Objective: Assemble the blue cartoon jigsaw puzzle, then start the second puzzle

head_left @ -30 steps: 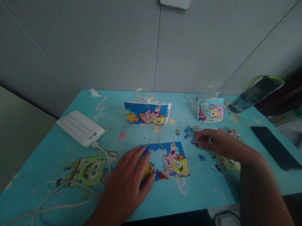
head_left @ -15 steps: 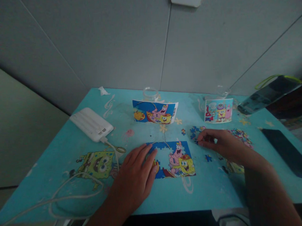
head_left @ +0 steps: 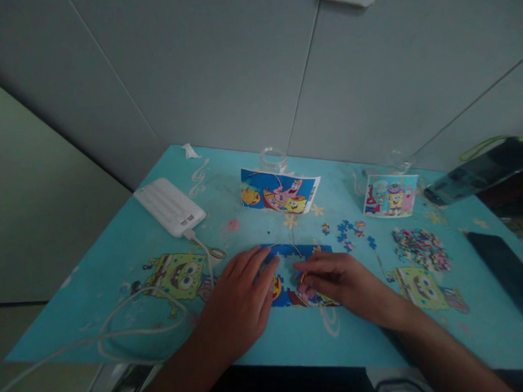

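A partly assembled cartoon jigsaw puzzle (head_left: 281, 299) lies flat on the table, with a gap in its middle. My left hand (head_left: 243, 289) rests over its left side, fingers stretched out and hiding that edge. Above the gap and the right part, my right hand (head_left: 334, 276) pinches a small puzzle piece (head_left: 301, 278), mostly covered by the fingers. Several loose blue pieces (head_left: 343, 233) are scattered beyond the right hand. Behind the puzzle stands a picture card (head_left: 281, 192) of the same scene, leaning near a clear round container (head_left: 273, 157).
A heap of mixed puzzle pieces (head_left: 422, 249) sits to the right, near a dark phone-like slab (head_left: 505, 275). A second picture card (head_left: 390, 196) and a bottle (head_left: 481, 172) stand behind. On the left lie a white power bank (head_left: 170, 206) and its cable (head_left: 133, 340).
My right hand has moved left from the loose pieces to above the puzzle's gap, uncovering those pieces. My left hand stays on the puzzle. The view has shifted slightly.
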`<move>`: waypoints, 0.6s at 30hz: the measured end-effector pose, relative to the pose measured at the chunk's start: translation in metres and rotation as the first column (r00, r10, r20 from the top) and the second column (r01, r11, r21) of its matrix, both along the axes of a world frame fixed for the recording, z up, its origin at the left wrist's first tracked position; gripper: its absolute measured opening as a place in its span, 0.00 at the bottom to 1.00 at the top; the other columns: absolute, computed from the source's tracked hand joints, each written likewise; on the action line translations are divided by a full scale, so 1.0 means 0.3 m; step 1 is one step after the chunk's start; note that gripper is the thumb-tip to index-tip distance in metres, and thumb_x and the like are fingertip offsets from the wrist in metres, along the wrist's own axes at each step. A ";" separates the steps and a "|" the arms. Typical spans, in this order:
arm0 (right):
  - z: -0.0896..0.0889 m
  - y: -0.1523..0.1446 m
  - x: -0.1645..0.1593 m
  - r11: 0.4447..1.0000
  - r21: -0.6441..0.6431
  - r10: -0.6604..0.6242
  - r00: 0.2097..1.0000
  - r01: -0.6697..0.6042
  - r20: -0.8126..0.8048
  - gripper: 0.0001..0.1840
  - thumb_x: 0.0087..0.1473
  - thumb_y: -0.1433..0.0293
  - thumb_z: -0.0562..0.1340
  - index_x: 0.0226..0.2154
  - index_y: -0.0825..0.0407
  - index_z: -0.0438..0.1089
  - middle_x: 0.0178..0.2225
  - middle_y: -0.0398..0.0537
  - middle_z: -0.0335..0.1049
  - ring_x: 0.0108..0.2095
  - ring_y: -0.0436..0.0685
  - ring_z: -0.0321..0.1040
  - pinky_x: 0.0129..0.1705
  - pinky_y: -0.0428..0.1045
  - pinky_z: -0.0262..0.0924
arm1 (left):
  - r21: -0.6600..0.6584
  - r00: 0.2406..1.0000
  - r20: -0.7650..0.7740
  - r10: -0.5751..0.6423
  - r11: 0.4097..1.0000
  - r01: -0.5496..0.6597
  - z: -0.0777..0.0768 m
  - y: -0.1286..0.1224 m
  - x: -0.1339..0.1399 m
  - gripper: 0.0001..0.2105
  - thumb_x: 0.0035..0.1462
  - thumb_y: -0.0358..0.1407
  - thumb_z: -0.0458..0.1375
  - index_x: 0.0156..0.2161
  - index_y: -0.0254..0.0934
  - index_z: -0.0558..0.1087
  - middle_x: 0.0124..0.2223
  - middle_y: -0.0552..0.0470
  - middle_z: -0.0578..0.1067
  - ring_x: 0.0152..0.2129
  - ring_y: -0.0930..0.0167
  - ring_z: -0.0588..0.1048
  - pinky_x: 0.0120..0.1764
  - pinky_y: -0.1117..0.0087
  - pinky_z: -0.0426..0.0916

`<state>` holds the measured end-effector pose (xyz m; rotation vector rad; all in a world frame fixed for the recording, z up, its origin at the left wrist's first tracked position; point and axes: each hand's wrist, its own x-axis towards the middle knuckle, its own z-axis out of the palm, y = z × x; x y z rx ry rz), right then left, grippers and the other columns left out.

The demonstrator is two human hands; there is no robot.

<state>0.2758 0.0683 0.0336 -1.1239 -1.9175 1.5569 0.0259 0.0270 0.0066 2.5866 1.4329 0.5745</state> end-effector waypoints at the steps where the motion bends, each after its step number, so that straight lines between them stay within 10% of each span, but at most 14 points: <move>1: -0.001 -0.002 0.001 1.000 -0.014 -0.007 1.000 0.007 -0.004 0.15 0.63 0.63 0.64 0.51 0.45 0.77 0.41 0.47 0.76 0.38 0.53 0.75 0.41 0.48 0.71 | 0.000 1.000 0.001 0.001 1.000 -0.001 0.000 0.000 0.000 0.22 0.65 0.30 0.52 0.63 0.33 0.66 0.65 0.40 0.65 0.62 0.57 0.62 0.63 0.49 0.62; 10: 0.008 -0.001 -0.002 0.999 0.037 -0.035 0.999 0.034 0.008 0.13 0.60 0.65 0.68 0.48 0.44 0.79 0.38 0.44 0.76 0.35 0.50 0.74 0.38 0.45 0.70 | -0.029 1.000 -0.012 0.013 0.999 -0.013 -0.007 -0.007 -0.003 0.23 0.65 0.31 0.52 0.64 0.35 0.65 0.66 0.40 0.64 0.64 0.57 0.61 0.64 0.49 0.60; 18: -0.006 0.012 -0.003 0.941 0.337 -0.025 0.989 -0.027 0.149 0.15 0.63 0.68 0.64 0.52 0.45 0.77 0.40 0.46 0.76 0.38 0.52 0.73 0.43 0.47 0.69 | -0.025 1.000 -0.003 0.015 1.000 -0.015 -0.008 -0.007 -0.003 0.23 0.65 0.31 0.53 0.64 0.35 0.64 0.66 0.40 0.64 0.64 0.57 0.61 0.64 0.49 0.61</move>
